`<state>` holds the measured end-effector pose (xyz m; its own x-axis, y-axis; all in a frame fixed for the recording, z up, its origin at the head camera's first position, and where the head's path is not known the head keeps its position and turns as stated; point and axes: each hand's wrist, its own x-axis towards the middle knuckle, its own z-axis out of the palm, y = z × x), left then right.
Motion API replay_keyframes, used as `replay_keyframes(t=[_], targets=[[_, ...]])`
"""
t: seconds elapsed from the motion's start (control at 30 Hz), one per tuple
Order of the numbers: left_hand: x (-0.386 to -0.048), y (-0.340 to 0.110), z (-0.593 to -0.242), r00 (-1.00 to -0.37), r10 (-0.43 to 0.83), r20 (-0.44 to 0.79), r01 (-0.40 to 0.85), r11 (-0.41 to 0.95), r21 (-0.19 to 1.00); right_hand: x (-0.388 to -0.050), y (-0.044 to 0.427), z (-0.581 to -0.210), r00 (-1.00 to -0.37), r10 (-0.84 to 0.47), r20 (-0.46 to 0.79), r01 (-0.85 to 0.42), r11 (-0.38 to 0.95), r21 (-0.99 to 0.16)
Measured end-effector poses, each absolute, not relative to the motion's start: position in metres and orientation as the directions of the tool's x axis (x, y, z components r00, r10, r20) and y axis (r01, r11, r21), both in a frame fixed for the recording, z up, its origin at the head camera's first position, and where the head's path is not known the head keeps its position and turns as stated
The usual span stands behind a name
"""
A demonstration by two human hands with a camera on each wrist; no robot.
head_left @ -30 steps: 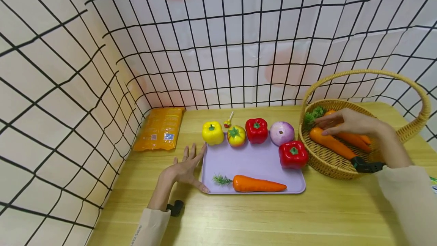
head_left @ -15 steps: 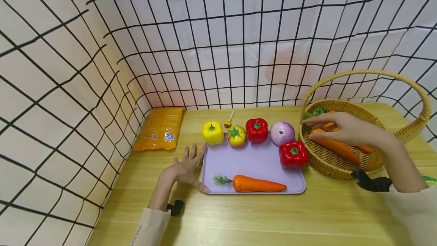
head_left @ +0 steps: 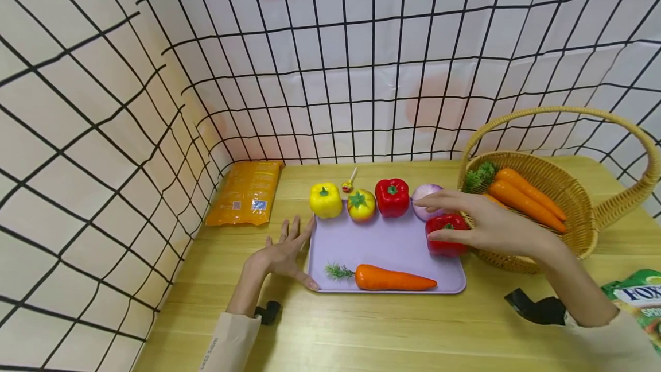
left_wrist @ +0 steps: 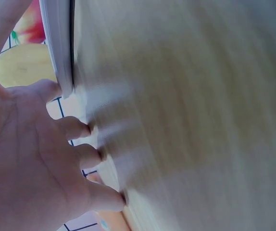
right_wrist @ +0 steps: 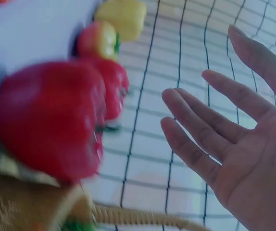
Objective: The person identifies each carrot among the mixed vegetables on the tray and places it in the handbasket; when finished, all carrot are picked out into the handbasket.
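In the head view my right hand (head_left: 490, 228) is over a red bell pepper (head_left: 446, 251) at the tray's right edge. The right wrist view shows that hand's fingers spread, apart from the pepper (right_wrist: 46, 115), with nothing in them. My left hand (head_left: 281, 257) rests beside the lilac tray (head_left: 382, 240), fingers spread and the thumb at its near left corner. Along the tray's front lies a carrot (head_left: 395, 278) with a leafy top. A yellow bell pepper (head_left: 325, 201), a yellow-red tomato (head_left: 361, 206), another red pepper (head_left: 392, 197) and a purple onion (head_left: 423, 192), partly hidden, line the back.
A wicker basket (head_left: 586, 211) with a tall handle stands at the right, holding carrots (head_left: 527, 205) and greens. Behind the tray lies a lollipop (head_left: 350, 181). An orange packet (head_left: 245, 193) lies at left, a green packet (head_left: 640, 297) at right. Grid-patterned sheets border the table.
My right hand has left the basket's inside and moved left and nearer, over the red pepper, carrying nothing. The basket's carrots now show plainly. My left hand stays put; the view has shifted slightly.
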<state>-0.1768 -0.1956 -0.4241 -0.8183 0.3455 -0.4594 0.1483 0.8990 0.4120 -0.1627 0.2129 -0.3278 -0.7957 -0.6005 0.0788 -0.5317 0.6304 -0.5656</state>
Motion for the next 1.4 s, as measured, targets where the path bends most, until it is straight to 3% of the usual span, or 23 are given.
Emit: replay_keyframes(t=[0.53, 0.83, 1.4], targets=[[-0.178, -0.196, -0.425, -0.813, 0.341, -0.472, 0.151, 0.906, 0.395, -0.163, 0.149, -0.389, -0.685, -0.728, 0.005, -0.497, 0.462, -0.735], [-0.175, -0.195, -0.424, -0.815, 0.34, -0.469, 0.155, 0.908, 0.389, -0.159, 0.132, -0.41, -0.697, -0.717, -0.021, -0.414, 0.426, -0.805], [-0.174, -0.195, -0.426, -0.821, 0.34, -0.459, 0.16, 0.908, 0.386, -0.158, 0.125, -0.422, -0.693, -0.715, -0.092, -0.345, 0.442, -0.828]])
